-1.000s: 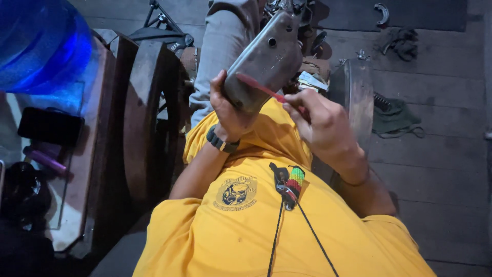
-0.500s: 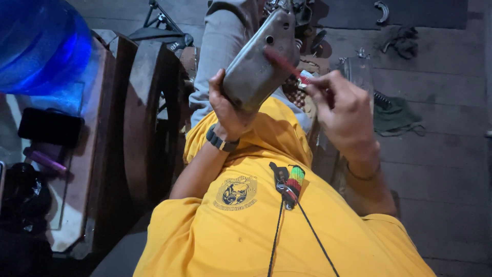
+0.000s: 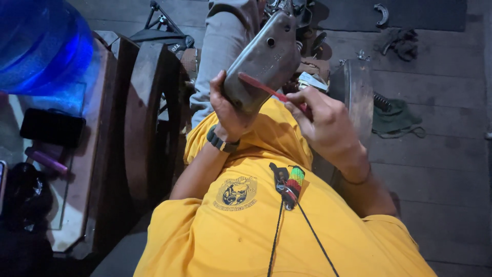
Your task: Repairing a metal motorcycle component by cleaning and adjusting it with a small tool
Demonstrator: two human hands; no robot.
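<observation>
Far left of the frame: a translucent blue plastic water jug [image 3: 38, 43] fills the upper corner. Below it a flat black rectangular phone [image 3: 52, 127] lies on a glass-topped wooden side table [image 3: 82, 205]. Neither is near the hands.

Centre: the person's left hand [image 3: 228, 110], with a dark band on the wrist, is clamped around the lower end of a dull grey, flat, shield-shaped metal plate [image 3: 264, 59]. The thumb presses on the near edge; the fingers are hidden behind the plate. The plate's long axis runs from lower left to upper right, rising away from the chest toward the top centre of the frame. One small round hole shows near its upper end.

Just right of centre: the right hand [image 3: 325, 125] is closed in a pinch on a thin red stick-like tool [image 3: 269, 90]. The tool lies across the lower face of the plate, tip toward the left hand, slanting down to the right. Tool and plate are touching. The two hands are near each other but apart, with the plate's lower end between them; the left hand is the nearer one to the plate's body.

Right of the frame: a crumpled dark green cloth [image 3: 397, 118] lies on the grey wooden plank floor [image 3: 441, 169], well apart from the hands.
</observation>
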